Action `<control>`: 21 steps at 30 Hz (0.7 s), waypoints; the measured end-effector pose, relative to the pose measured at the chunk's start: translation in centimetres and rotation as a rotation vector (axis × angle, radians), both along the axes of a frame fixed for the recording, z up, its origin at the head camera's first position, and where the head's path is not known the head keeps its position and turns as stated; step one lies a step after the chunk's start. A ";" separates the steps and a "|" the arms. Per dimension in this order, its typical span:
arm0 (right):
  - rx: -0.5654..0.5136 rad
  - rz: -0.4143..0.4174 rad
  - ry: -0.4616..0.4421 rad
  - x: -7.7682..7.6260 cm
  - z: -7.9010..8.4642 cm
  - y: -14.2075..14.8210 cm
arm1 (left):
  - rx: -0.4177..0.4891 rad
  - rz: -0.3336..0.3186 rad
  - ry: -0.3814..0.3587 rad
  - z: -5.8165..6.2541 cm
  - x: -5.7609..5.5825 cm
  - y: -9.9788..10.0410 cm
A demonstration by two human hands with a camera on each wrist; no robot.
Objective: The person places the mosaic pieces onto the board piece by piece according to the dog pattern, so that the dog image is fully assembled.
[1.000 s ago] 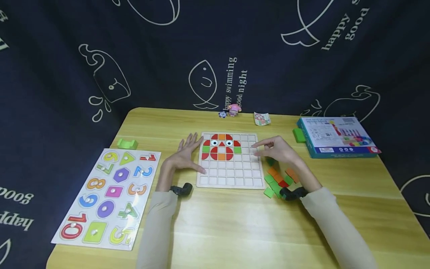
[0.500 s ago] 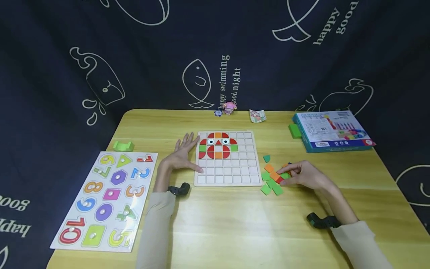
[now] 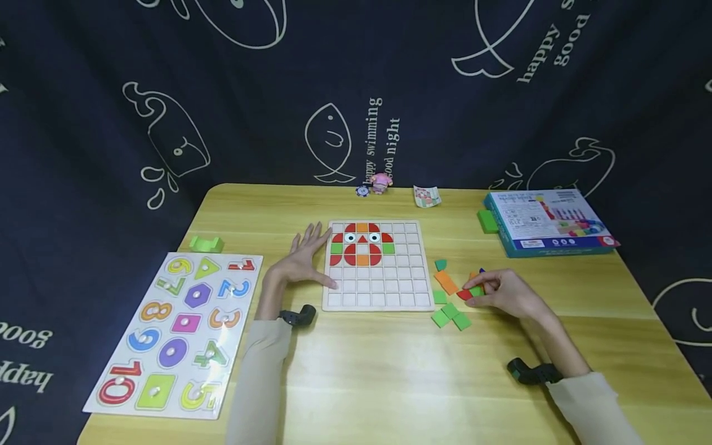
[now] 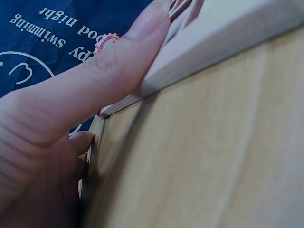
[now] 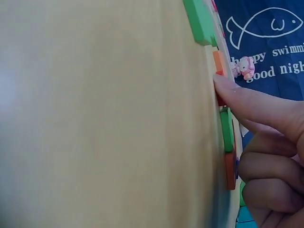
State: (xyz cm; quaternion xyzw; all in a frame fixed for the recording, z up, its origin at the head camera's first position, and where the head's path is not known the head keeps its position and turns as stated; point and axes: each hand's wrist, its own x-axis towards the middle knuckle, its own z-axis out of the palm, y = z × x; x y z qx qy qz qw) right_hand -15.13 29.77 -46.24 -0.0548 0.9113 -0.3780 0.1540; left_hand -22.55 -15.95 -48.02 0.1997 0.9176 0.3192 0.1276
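Observation:
My left hand (image 3: 295, 266), fingers spread, rests at the left side of a white grid board (image 3: 397, 287). In the left wrist view the thumb (image 4: 109, 69) lies on the board's edge. Red, orange and green tiles with two eye tiles form a face-like pattern (image 3: 362, 246) in the upper left of the grid. Right of the board, my right hand (image 3: 512, 295) pinches a red curved tile (image 3: 464, 295) between thumb and index finger, low at the table. A green tile (image 3: 476, 290) and an orange tile, partly hidden, lie by the fingers.
Several green tiles (image 3: 461, 321) and an orange pair (image 3: 445, 283) lie beside the board. A number puzzle (image 3: 183, 334) is at left, with a green block (image 3: 206, 245) behind it. A toy box (image 3: 556, 222) stands at right; a pink figurine (image 3: 381, 183) and picture card (image 3: 427, 196) are behind.
My right hand has moved from the board's right side down to the loose tiles. An orange tile has shifted off the red one, and the green tiles have spread. The left hand stays on the board.

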 end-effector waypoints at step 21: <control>-0.085 -0.066 0.046 -4.9 2.3 -12.6 | -0.048 -0.016 0.017 -0.1 -0.3 -0.2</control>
